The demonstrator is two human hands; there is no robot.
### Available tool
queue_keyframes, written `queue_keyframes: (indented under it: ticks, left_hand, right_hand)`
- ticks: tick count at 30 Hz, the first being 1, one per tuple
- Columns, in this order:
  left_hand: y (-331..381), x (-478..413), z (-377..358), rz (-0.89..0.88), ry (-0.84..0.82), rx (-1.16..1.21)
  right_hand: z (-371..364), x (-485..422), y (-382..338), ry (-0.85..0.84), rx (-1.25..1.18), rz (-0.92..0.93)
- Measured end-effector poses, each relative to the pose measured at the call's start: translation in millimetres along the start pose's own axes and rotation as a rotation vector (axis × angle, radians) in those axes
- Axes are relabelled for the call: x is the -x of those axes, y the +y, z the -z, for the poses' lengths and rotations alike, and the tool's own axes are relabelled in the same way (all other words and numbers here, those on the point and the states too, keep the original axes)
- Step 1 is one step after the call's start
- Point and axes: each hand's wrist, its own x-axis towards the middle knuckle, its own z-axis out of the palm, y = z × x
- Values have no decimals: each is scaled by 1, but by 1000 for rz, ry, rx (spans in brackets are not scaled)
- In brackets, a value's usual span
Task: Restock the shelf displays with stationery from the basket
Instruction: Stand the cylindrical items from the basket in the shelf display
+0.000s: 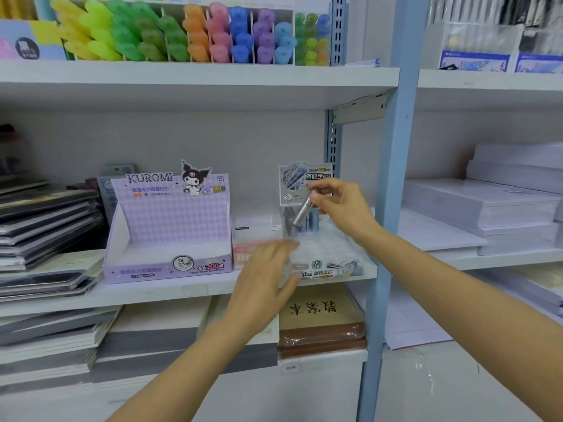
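A clear plastic display box (pixel 332 257) for pencil-lead tubes stands on the middle shelf, a few blue and dark tubes (pixel 312 222) upright at its back. My right hand (pixel 341 205) pinches a silver lead tube (pixel 304 210), tilted, just above that box. My left hand (pixel 268 275) is blurred at the box's front left corner, fingers around something clear; what it holds is not readable. The basket is out of view.
A purple Kuromi lead display box (pixel 170 226) stands empty to the left. A small white and pink box (pixel 253 239) sits between them. Notebook stacks (pixel 45 226) lie far left, paper reams (pixel 502 208) right of the blue upright (pixel 393 178). Highlighters (pixel 189 35) fill the top shelf.
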Motion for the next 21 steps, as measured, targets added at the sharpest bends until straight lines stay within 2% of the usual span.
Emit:
queue_keyframes:
  ticks: [3, 11, 15, 21]
  left_hand:
    - [-4, 13, -10, -58, -133, -148]
    - [-10, 16, -18, -72, -118, -150]
    - [-14, 16, -22, -92, -87, -171]
    - [-14, 16, -25, -107, -58, -193]
  right_hand:
    - [-8, -3, 9, 12, 91, 5]
    - [-31, -9, 24, -107, 432, 96]
    - [-28, -11, 23, -197, 475, 121]
    - [-37, -9, 27, -153, 378, 82]
